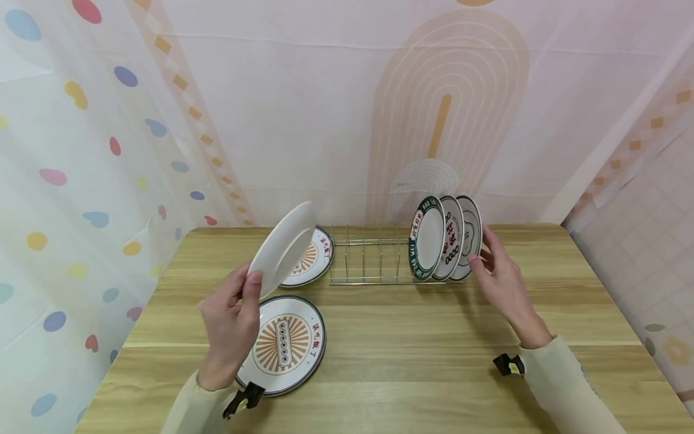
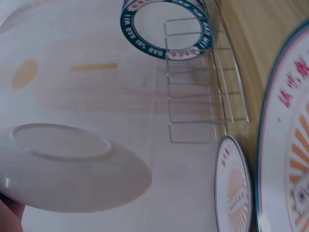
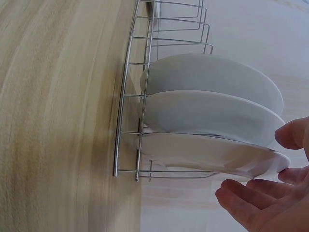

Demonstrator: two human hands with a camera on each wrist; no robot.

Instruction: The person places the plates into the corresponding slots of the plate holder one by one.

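My left hand [image 1: 233,319] pinches a white plate [image 1: 284,250] by its rim, thumb on the near side. That plate is tilted up in the air, and the left wrist view shows its plain underside with a foot ring. At the rack's right end, my right hand [image 1: 501,283] has its thumb and fingers either side of the rim of the rightmost plate [image 1: 469,238]. This plate stands upright in the wire rack [image 1: 374,279]. Left of it stand a plate with red characters [image 1: 453,232] and a green-rimmed plate [image 1: 429,238], both upright in the rack.
A plate with an orange sunburst [image 1: 282,343] lies on the wooden table [image 1: 412,361], below the left hand, with a thick edge suggesting a stack. Behind it lies another sunburst plate [image 1: 320,262], beside the rack's left end. A patterned curtain [image 1: 303,120] hangs behind the table.
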